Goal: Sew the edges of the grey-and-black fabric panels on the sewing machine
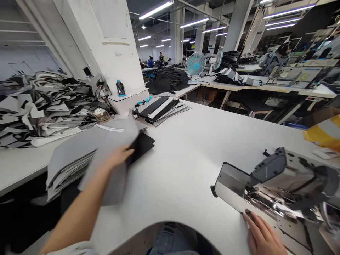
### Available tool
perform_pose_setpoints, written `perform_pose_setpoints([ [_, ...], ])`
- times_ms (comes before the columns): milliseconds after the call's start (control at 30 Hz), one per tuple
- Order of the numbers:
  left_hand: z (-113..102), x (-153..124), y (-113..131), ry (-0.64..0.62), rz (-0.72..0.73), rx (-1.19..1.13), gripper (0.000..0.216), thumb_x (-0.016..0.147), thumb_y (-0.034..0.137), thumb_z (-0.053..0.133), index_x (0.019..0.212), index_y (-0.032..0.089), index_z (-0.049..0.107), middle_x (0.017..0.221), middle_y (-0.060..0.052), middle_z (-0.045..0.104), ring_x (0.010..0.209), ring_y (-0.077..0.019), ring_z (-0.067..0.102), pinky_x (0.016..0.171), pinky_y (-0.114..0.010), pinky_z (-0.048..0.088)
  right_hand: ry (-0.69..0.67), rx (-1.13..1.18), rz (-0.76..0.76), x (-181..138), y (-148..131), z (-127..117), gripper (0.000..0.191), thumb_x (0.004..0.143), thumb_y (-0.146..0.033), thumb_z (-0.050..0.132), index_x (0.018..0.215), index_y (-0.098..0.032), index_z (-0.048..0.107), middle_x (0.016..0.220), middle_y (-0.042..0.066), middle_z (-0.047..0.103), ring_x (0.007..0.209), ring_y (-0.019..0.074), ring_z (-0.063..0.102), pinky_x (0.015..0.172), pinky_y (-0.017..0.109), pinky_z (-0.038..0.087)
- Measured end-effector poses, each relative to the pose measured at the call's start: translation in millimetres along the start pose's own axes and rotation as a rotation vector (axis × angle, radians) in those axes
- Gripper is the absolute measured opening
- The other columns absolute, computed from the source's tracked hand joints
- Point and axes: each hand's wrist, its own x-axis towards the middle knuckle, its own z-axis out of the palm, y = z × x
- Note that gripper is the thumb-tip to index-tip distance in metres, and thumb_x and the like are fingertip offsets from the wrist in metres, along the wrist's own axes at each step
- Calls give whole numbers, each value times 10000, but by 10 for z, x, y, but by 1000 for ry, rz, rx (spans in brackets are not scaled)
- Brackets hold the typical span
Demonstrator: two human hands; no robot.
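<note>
My left hand (120, 156) is closed on the edge of a grey fabric piece (113, 186), which is smeared by motion. It is beside a thick stack of grey fabric pieces (71, 152) at the table's left edge. Black pieces (145, 143) lie just beyond the hand. At the lower right, my right hand (265, 233) rests with its fingers stretched out on the sewing machine's bed, by a small dark knob (249, 213). The sewing machine (289, 184) has a grey and chrome head, and a dark-rimmed plate (231, 180) extends to its left.
Behind the stack stand a white pillar (111, 46) and a heap of fabric scraps (45, 106). A dark bottle (120, 88) sits on a ledge. Black and white strips (162, 108) lie on the white table (180, 170). Fans (196, 64) stand farther back.
</note>
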Motion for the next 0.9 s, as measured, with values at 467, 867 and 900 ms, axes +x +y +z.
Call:
perform_pose_setpoints([
  [467,2787,-1196,1518,-699,434,119,481,941,346,393,1388,175,435,1312,-127,569,1217,-243,518,1045,-383,391,-112,286,-175,547,-558,-255,478,720,3,511,1109,-219,677,1173,80,650,1192,310,499,975,470,465],
  [867,2421,-1652,1079,-744,808,211,207,834,184,594,1029,252,613,1072,-17,641,1078,-195,532,987,-379,423,-215,429,216,480,-218,-550,344,829,-99,558,1148,-204,633,1159,87,642,1061,248,544,931,429,466],
  [900,2437,-1628,1078,-764,819,194,183,840,212,599,1018,251,617,1060,-19,641,1063,-197,537,972,-377,432,-233,445,258,450,-227,-606,277,850,-134,570,1108,-205,640,1090,77,655,1008,236,554,896,407,474],
])
